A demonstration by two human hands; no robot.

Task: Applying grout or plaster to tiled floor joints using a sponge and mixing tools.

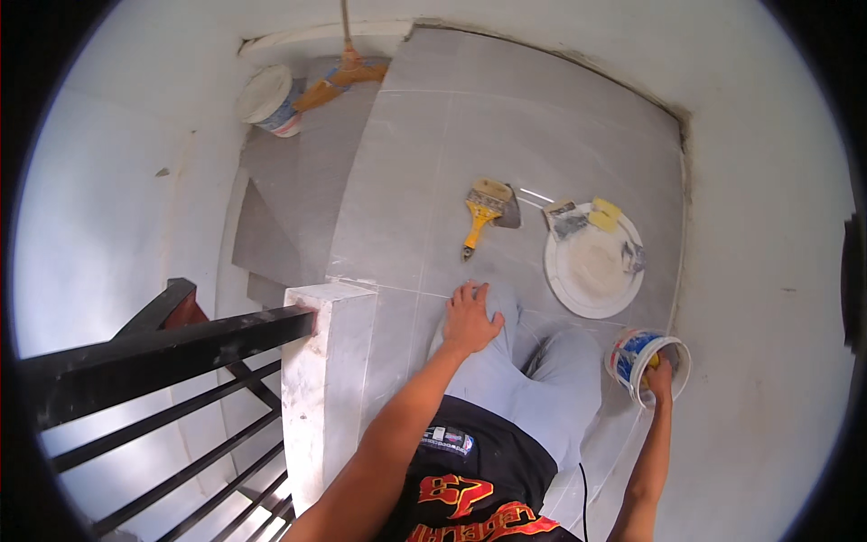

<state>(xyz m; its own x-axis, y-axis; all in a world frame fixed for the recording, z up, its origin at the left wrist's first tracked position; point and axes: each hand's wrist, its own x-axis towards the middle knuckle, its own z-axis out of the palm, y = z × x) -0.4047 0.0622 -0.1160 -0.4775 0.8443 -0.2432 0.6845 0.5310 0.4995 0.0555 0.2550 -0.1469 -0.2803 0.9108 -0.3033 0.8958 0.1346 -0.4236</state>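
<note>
My left hand [471, 316] lies on my left knee in pale jeans, its fingers spread and nothing in them. At the right, my right hand [662, 375] reaches into a white and blue bucket [625, 350], which is tipped with its mouth toward the wall. Its fingers are closed on a yellow thing [653, 360], whose kind is partly hidden by the hand and the rim. Beyond the bucket a round white lid [591, 294] lies on the floor. On it are a yellow piece [604, 215] and a flat scraper-like blade [560, 210].
A wide yellow-handled brush [485, 212] lies on the grey tiles, partly over a dark flat piece [511, 212]. A black railing [181, 348] joins a white post [307, 397] at my left. Far left are another bucket [271, 99] and a broom [343, 79] by the steps.
</note>
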